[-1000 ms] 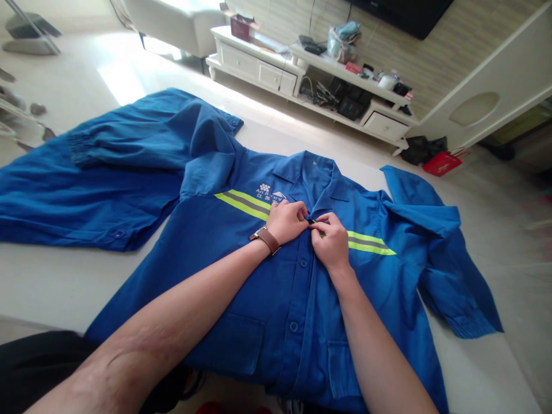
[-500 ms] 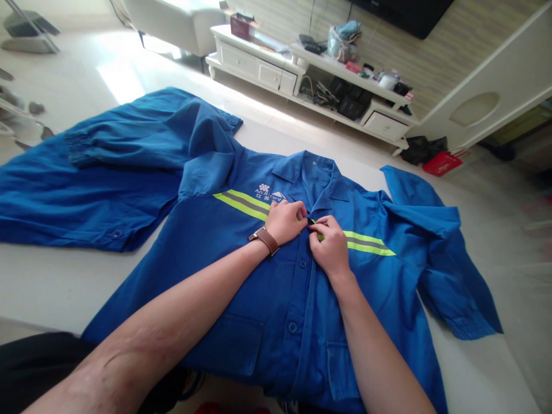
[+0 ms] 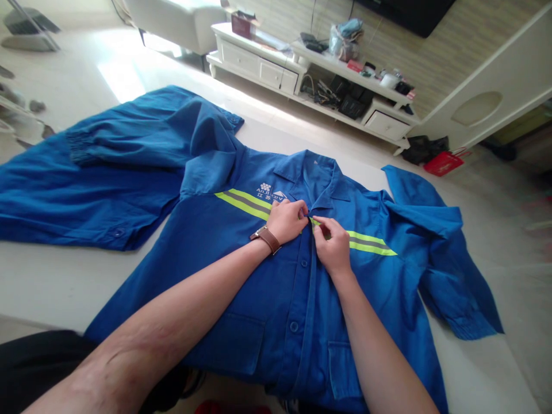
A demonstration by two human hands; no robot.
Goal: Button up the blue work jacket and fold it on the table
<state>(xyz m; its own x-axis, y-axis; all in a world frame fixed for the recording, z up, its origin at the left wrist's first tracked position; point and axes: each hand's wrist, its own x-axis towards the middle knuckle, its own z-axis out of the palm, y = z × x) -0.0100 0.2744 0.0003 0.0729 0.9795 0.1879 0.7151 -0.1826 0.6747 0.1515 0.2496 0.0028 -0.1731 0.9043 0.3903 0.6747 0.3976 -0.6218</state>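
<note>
A blue work jacket (image 3: 241, 259) lies front up, collar away from me, with yellow-green reflective stripes and white lettering across the chest. My left hand (image 3: 288, 221), a brown watch (image 3: 266, 238) on its wrist, pinches the front placket at stripe height, just below the collar (image 3: 321, 172). Close beside it, my right hand (image 3: 332, 241) has thumb and forefinger together at the other front edge; the cloth at its fingertips is partly hidden. Two buttons show lower down the placket, an upper button (image 3: 304, 263) and a lower button (image 3: 294, 326). Whatever lies between my fingertips is covered.
The jacket is spread on a white table (image 3: 47, 282). More folded blue cloth (image 3: 129, 201) lies at the left. Beyond stand a white TV cabinet (image 3: 241, 54) with clutter and a light chair (image 3: 176, 26). A red bag (image 3: 444, 164) sits on the floor at right.
My right hand has shifted slightly right and its fingers have straightened a little at the placket. The left hand keeps its pinch. The view has moved very slightly.
</note>
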